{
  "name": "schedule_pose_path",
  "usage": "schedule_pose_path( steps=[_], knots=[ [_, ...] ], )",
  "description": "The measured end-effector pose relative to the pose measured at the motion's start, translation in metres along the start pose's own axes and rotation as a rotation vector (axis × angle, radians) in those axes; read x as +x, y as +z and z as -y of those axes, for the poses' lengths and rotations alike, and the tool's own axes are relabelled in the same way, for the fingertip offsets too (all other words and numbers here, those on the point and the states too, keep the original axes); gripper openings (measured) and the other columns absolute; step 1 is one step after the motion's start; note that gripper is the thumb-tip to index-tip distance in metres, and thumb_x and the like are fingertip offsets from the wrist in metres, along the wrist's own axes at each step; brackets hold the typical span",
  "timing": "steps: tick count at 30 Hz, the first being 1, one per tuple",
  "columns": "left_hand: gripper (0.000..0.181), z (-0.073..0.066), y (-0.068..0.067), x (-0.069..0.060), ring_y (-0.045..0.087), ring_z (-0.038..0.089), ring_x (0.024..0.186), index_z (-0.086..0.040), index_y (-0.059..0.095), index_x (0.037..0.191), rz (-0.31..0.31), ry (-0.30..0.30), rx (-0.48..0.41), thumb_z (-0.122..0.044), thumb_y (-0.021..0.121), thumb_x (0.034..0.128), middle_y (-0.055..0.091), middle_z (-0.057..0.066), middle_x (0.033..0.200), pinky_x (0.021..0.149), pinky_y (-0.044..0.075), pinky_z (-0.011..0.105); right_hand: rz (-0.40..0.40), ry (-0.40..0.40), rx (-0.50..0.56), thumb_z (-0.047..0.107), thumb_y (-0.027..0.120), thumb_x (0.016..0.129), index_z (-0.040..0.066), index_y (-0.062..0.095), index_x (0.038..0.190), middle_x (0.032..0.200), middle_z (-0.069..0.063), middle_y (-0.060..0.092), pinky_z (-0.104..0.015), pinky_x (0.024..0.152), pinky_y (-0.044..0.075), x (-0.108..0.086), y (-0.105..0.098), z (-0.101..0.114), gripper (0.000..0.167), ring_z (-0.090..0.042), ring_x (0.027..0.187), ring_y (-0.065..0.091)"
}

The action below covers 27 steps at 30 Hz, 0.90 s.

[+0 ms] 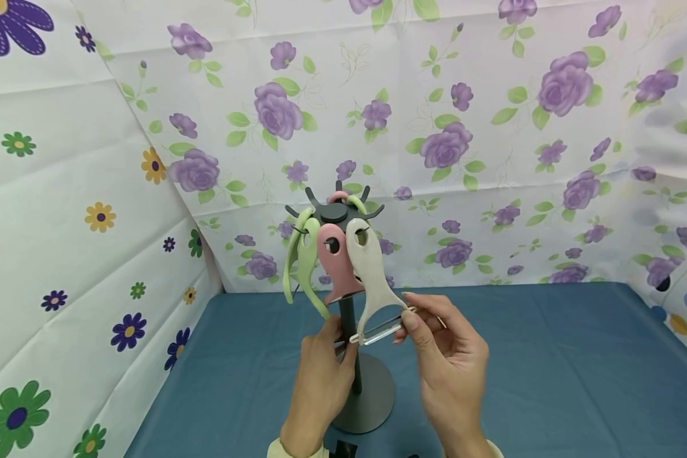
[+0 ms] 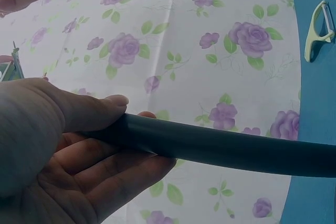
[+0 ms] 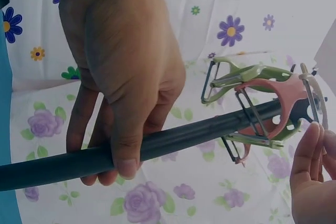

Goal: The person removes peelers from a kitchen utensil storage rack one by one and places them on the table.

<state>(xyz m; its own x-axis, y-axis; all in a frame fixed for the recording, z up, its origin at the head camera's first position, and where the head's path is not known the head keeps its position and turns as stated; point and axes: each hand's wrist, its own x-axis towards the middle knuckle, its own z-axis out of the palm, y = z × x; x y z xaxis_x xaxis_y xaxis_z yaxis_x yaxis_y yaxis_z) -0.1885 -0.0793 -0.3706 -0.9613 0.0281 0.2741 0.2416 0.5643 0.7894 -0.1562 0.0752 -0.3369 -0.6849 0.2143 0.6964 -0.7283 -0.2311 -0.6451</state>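
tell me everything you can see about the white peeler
The white peeler has a smooth, plastic-looking handle with a rounded top and an oval hole, forking below into two arms with a shiny, metal-looking blade between them. It appears to hang by that hole from the dark stand, blade end down and slanting toward the right hand, which pinches one end. It partly overlaps the pink peeler in the head view; whether the left hand touches its other end is unclear.

The head view is evenly bright; both wrist views look dimmer.
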Motion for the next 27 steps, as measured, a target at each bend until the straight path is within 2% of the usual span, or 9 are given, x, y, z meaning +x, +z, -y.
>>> schedule_pose_path(
  steps=[5,10,12,16,18,20,23,27],
  knots=[
    [0.014,0.000,0.000,0.000,0.077,0.027,0.100,-0.002,0.066,0.113,-0.005,0.004,0.001,-0.005,0.063,0.0994,0.076,0.017,0.107,0.081,0.066,0.034,-0.028,-0.011,-0.005,-0.018,0.057,0.094,-0.015,0.066,0.116,0.098,-0.006,0.068,-0.025,0.073,0.060,0.001,0.001,0.001,0.023,-0.015,0.079,0.068],
    [0.014,0.000,0.000,-0.001,0.077,0.027,0.100,-0.002,0.066,0.113,-0.005,0.018,0.003,-0.007,0.064,0.0998,0.076,0.017,0.108,0.081,0.065,0.034,0.005,-0.034,-0.048,-0.019,0.056,0.095,-0.015,0.063,0.118,0.104,-0.006,0.067,-0.024,0.081,0.060,0.002,0.002,0.002,0.024,-0.016,0.089,0.069],
    [0.014,0.000,-0.001,-0.001,0.077,0.028,0.099,-0.001,0.066,0.112,-0.007,0.029,0.005,-0.006,0.064,0.0996,0.076,0.017,0.108,0.080,0.066,0.034,0.037,0.008,-0.078,-0.016,0.053,0.098,-0.014,0.061,0.124,0.108,-0.005,0.067,-0.027,0.088,0.060,0.001,0.002,0.004,0.027,-0.017,0.096,0.071],
    [0.013,0.000,-0.001,-0.002,0.077,0.029,0.099,0.000,0.066,0.112,-0.008,0.048,0.008,-0.004,0.064,0.0995,0.076,0.018,0.107,0.079,0.066,0.034,0.088,0.189,-0.093,-0.006,0.047,0.105,-0.009,0.053,0.136,0.116,-0.004,0.066,-0.036,0.102,0.058,-0.001,0.003,0.011,0.032,-0.021,0.110,0.071],
    [0.013,0.000,-0.001,-0.002,0.077,0.028,0.098,0.000,0.065,0.112,-0.007,0.050,0.008,-0.005,0.065,0.0993,0.076,0.018,0.107,0.079,0.066,0.033,0.079,0.251,-0.060,-0.007,0.048,0.105,-0.009,0.050,0.138,0.122,-0.007,0.063,-0.040,0.104,0.057,-0.001,0.004,0.015,0.034,-0.024,0.112,0.071],
    [0.013,0.000,-0.001,-0.002,0.077,0.027,0.098,-0.001,0.066,0.111,-0.003,0.050,0.002,-0.006,0.065,0.0997,0.077,0.016,0.105,0.080,0.066,0.032,0.054,0.274,-0.022,-0.012,0.053,0.100,-0.009,0.048,0.139,0.129,-0.010,0.058,-0.039,0.101,0.059,-0.002,0.005,0.018,0.040,-0.024,0.113,0.069],
    [0.011,0.000,-0.001,-0.001,0.077,0.025,0.096,-0.002,0.065,0.110,0.004,0.056,-0.013,-0.009,0.065,0.1005,0.077,0.013,0.102,0.080,0.065,0.031,0.045,0.204,0.016,-0.023,0.060,0.089,-0.011,0.046,0.141,0.137,-0.016,0.048,-0.033,0.096,0.060,-0.003,0.007,0.020,0.055,-0.024,0.115,0.064],
    [0.011,0.000,-0.001,-0.001,0.077,0.025,0.094,-0.003,0.065,0.109,0.000,0.069,-0.007,-0.011,0.065,0.1010,0.077,0.012,0.099,0.078,0.065,0.031,0.102,0.065,0.029,-0.026,0.069,0.080,-0.013,0.044,0.144,0.138,-0.019,0.043,-0.028,0.091,0.058,-0.004,0.007,0.021,0.069,-0.021,0.112,0.058]
  ],
)
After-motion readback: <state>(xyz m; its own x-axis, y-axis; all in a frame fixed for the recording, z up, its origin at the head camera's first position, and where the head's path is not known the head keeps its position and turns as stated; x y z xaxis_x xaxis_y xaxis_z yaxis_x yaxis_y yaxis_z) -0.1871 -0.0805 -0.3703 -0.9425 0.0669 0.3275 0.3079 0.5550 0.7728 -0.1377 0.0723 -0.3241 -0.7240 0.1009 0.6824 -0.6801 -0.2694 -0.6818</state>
